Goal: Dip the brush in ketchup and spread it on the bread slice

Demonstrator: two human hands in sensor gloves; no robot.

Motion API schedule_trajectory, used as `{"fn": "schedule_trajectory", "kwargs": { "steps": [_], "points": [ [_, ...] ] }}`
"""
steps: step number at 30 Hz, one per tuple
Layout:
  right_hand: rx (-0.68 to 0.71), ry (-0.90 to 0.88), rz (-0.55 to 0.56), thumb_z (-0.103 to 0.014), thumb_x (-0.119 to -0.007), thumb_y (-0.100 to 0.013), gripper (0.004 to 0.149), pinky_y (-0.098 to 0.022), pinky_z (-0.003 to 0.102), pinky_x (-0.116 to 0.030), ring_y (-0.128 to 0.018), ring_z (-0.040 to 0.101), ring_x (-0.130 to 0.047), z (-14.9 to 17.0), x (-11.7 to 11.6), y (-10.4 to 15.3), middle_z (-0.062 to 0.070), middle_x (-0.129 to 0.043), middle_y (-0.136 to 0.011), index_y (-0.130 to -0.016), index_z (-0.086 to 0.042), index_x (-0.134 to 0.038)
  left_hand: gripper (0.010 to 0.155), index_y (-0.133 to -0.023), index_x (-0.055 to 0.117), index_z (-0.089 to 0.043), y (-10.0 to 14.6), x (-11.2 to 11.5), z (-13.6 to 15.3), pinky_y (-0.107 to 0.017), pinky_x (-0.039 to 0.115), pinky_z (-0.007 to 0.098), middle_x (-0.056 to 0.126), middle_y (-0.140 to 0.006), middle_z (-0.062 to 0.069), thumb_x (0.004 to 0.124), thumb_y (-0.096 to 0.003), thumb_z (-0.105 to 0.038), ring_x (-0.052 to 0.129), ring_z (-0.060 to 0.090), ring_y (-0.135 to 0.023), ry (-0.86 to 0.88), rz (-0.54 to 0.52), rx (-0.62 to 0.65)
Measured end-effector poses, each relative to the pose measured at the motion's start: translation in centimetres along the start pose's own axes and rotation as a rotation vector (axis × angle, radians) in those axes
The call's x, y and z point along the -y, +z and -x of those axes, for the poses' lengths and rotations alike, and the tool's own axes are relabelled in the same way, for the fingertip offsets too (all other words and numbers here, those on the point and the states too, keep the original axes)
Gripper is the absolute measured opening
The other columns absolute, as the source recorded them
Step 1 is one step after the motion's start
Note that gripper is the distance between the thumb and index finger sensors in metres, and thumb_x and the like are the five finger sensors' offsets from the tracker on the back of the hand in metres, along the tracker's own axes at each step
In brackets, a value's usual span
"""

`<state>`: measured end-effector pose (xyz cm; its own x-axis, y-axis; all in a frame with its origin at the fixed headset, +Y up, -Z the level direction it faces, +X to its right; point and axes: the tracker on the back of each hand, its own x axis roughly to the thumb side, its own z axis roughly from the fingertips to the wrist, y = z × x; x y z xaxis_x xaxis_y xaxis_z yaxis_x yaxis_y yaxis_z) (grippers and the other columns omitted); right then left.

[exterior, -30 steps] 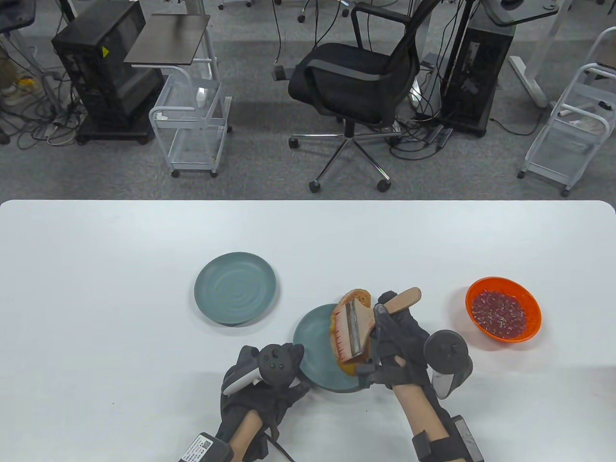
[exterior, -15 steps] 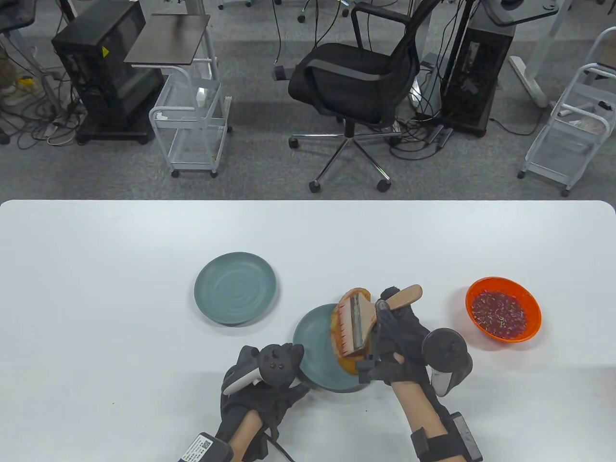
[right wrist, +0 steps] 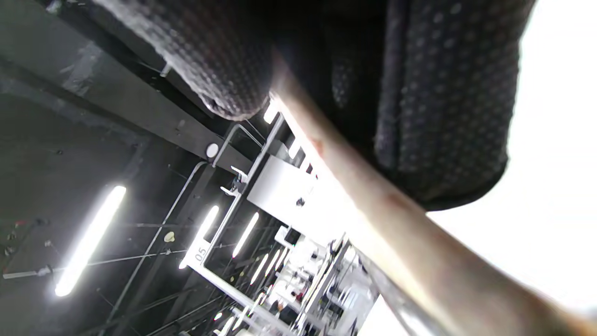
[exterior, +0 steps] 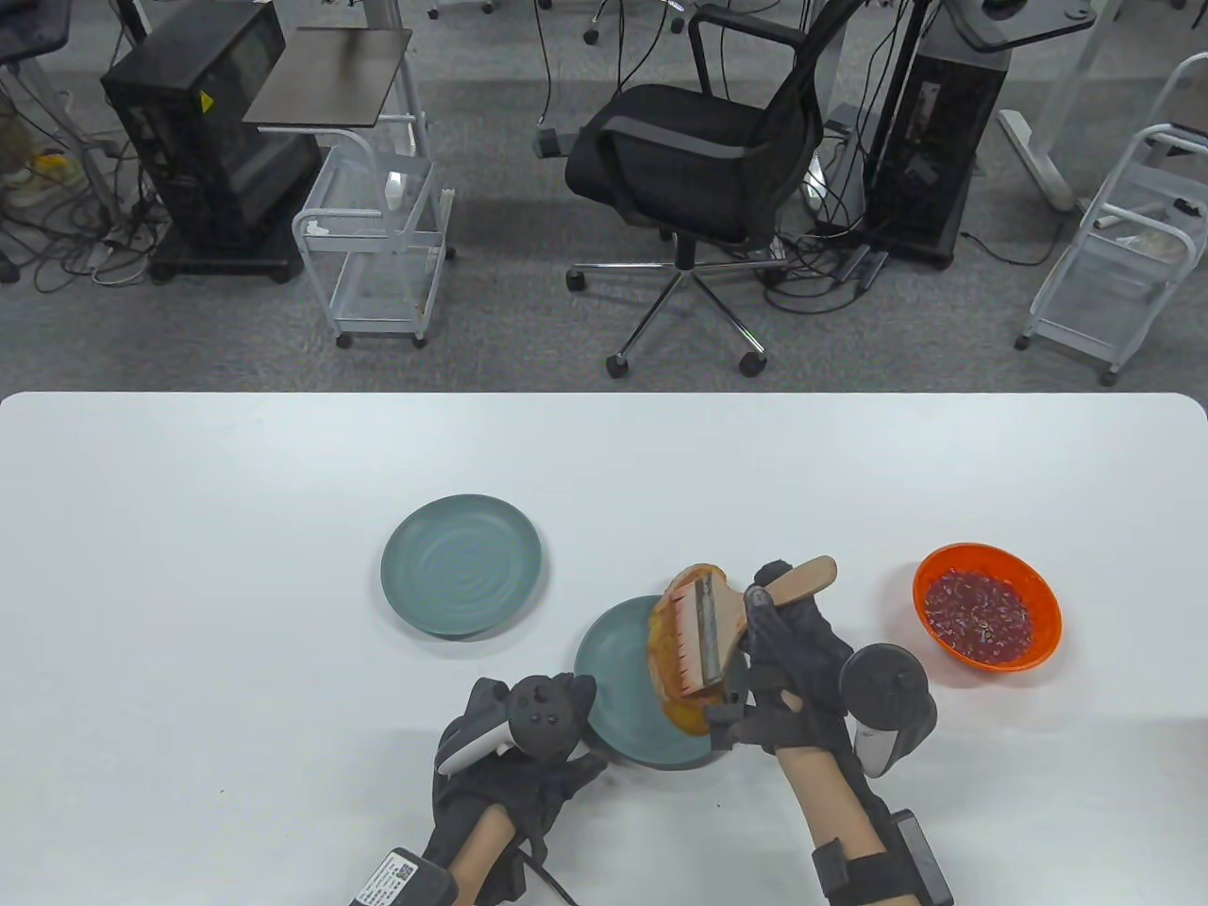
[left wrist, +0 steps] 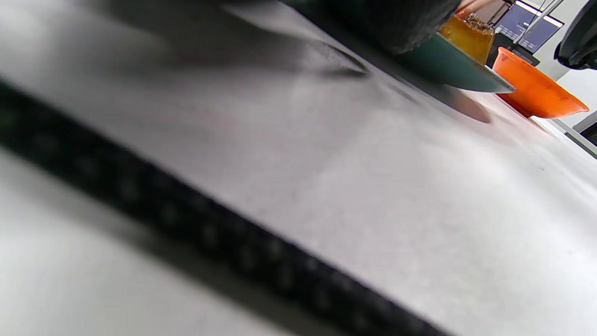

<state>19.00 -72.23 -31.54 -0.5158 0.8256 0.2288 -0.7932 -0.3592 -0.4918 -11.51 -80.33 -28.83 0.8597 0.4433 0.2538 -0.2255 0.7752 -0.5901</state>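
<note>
A bread slice (exterior: 681,710) smeared with ketchup lies on the near teal plate (exterior: 613,675). My right hand (exterior: 788,675) grips the wooden handle (exterior: 800,578) of a flat brush (exterior: 710,637), whose reddened bristles (exterior: 672,646) lie across the bread. The right wrist view shows gloved fingers (right wrist: 443,93) wrapped around the handle (right wrist: 392,219). My left hand (exterior: 514,746) rests at the plate's near-left rim. In the left wrist view a gloved finger (left wrist: 373,18) lies over the plate's edge (left wrist: 447,65), with the bread (left wrist: 468,30) behind it. An orange bowl (exterior: 986,606) of ketchup stands to the right.
A second teal plate (exterior: 462,576), bare, sits to the left and farther back. The orange bowl also shows in the left wrist view (left wrist: 536,91). The white table (exterior: 236,528) ends in a far edge with an office chair (exterior: 698,160) and carts beyond it.
My right hand and the brush have shifted slightly to the right across the bread. The left hand and the plate have not moved.
</note>
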Motion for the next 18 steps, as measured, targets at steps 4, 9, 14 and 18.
{"fn": "schedule_trajectory", "kwargs": {
  "steps": [4, 9, 14, 18],
  "points": [
    [0.133, 0.074, 0.095, -0.023, -0.084, -0.052, 0.046, -0.027, 0.041, -0.1, -0.05, 0.047, -0.106, -0.9, 1.8, -0.3, 0.033, -0.084, -0.075, -0.091, 0.0, -0.075, 0.075, -0.112, 0.006, -0.019, 0.0, 0.0, 0.0, -0.069, 0.017, 0.059, 0.011, -0.119, 0.015, 0.063, -0.0673, -0.038, 0.009, 0.039, -0.107, -0.001, 0.0, -0.001],
    [-0.048, -0.189, -0.09, -0.021, -0.085, -0.052, 0.046, -0.028, 0.044, -0.099, -0.05, 0.049, -0.104, 0.1, -0.5, 0.3, 0.034, -0.083, -0.076, -0.091, 0.0, -0.076, 0.075, -0.112, 0.006, -0.019, 0.0, 0.0, 0.0, -0.069, 0.017, 0.059, 0.011, -0.119, 0.014, 0.063, -0.0674, -0.038, 0.008, 0.039, -0.107, -0.003, 0.0, -0.003],
    [0.024, -0.003, -0.001, -0.022, -0.085, -0.051, 0.045, -0.026, 0.043, -0.099, -0.049, 0.048, -0.105, 0.2, 0.8, 0.0, 0.033, -0.085, -0.075, -0.09, 0.0, -0.077, 0.075, -0.112, 0.007, -0.019, 0.0, 0.0, 0.0, -0.069, 0.017, 0.059, 0.011, -0.119, 0.014, 0.063, -0.0674, -0.038, 0.008, 0.039, -0.107, 0.001, 0.0, -0.002],
    [0.108, 0.03, 0.061, -0.024, -0.084, -0.052, 0.045, -0.028, 0.041, -0.099, -0.05, 0.046, -0.106, -0.4, 2.0, -0.3, 0.031, -0.085, -0.076, -0.091, -0.003, -0.076, 0.075, -0.112, 0.006, -0.019, 0.0, 0.0, 0.0, -0.069, 0.017, 0.059, 0.011, -0.119, 0.014, 0.063, -0.0674, -0.039, 0.009, 0.039, -0.107, -0.003, 0.0, -0.004]
  ]
}}
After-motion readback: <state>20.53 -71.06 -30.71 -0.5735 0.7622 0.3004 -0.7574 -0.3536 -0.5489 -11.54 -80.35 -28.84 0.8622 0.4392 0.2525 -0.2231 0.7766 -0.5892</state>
